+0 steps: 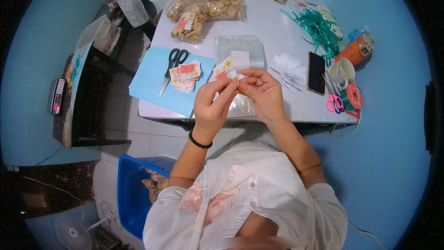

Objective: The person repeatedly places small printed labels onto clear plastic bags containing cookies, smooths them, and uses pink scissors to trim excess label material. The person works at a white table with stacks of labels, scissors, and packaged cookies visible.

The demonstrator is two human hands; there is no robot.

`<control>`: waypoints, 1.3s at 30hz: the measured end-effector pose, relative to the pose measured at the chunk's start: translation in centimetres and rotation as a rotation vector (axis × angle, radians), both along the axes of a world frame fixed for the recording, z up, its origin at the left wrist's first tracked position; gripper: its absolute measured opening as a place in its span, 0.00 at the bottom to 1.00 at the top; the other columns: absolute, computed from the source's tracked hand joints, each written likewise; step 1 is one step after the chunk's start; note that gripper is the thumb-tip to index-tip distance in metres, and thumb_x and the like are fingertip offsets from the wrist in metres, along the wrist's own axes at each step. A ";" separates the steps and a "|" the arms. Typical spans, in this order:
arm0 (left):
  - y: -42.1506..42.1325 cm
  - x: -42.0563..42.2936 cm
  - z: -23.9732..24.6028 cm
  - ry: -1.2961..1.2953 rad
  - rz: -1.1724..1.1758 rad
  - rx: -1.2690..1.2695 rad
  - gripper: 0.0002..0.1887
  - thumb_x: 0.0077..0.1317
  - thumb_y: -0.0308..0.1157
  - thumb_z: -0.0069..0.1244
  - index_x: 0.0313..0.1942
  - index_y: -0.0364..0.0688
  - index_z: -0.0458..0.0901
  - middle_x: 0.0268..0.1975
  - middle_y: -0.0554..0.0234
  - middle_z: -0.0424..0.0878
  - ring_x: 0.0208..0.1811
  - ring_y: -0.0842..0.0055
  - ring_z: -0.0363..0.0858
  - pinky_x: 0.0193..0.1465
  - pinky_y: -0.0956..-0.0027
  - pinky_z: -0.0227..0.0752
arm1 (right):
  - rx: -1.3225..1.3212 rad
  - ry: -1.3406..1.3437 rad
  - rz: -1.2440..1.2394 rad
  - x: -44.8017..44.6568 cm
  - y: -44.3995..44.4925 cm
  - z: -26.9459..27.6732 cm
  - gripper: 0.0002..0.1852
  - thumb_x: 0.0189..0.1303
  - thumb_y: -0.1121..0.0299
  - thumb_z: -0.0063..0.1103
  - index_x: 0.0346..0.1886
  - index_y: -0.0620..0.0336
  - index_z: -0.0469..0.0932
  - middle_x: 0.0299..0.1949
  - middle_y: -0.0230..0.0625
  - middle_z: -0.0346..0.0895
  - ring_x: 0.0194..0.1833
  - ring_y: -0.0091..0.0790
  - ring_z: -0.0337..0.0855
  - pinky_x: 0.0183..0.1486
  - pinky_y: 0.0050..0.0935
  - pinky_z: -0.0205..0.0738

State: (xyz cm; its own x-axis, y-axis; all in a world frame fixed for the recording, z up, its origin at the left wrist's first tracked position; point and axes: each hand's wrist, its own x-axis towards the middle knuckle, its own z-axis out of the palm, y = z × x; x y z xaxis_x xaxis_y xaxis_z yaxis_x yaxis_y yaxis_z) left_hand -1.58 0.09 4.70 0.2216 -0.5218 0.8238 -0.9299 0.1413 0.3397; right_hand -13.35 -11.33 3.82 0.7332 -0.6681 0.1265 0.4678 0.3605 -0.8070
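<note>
My left hand (pixel 212 102), with a black bead bracelet at the wrist, pinches a printed paper label (pixel 225 69) by its lower edge. The thumb and forefinger of my right hand (pixel 262 93) meet the label's lower right corner; my other right fingers curl loosely. Beneath both hands lies a stack of clear plastic bags (pixel 256 46), with a blank white slip (pixel 240 59) on top. To the left, a pile of printed labels (pixel 185 74) rests on a light-blue sheet (pixel 149 73) beside black-handled scissors (pixel 169 67). Right of the bags are loose white slips (pixel 288 71).
Filled bags of round, flat pieces (pixel 192 21) lie at the back. Along the right are green ribbons (pixel 317 29), a phone (pixel 316 73), an orange bottle (pixel 354 49), a mug (pixel 342 70), pink-handled scissors (pixel 334 102) and a ribbon spool (pixel 351 96). A blue bin (pixel 130 194) stands lower left.
</note>
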 end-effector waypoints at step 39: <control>-0.2 -2.6 -1.9 -0.070 0.096 0.211 0.18 0.63 0.22 0.57 0.54 0.31 0.83 0.53 0.51 0.84 0.47 0.63 0.84 0.45 0.63 0.76 | -0.635 0.276 -0.306 0.1 -0.6 -2.3 0.06 0.56 0.81 0.65 0.37 0.65 0.82 0.35 0.35 0.86 0.39 0.26 0.87 0.48 0.28 0.81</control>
State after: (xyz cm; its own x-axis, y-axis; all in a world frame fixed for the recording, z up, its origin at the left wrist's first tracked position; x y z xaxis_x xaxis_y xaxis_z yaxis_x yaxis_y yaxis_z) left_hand -4.22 -0.12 2.85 0.2242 -0.6634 0.7139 -0.9580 -0.0158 0.2862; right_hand -13.23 -11.96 1.51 0.5875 -0.7071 0.3936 0.2231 -0.3261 -0.9186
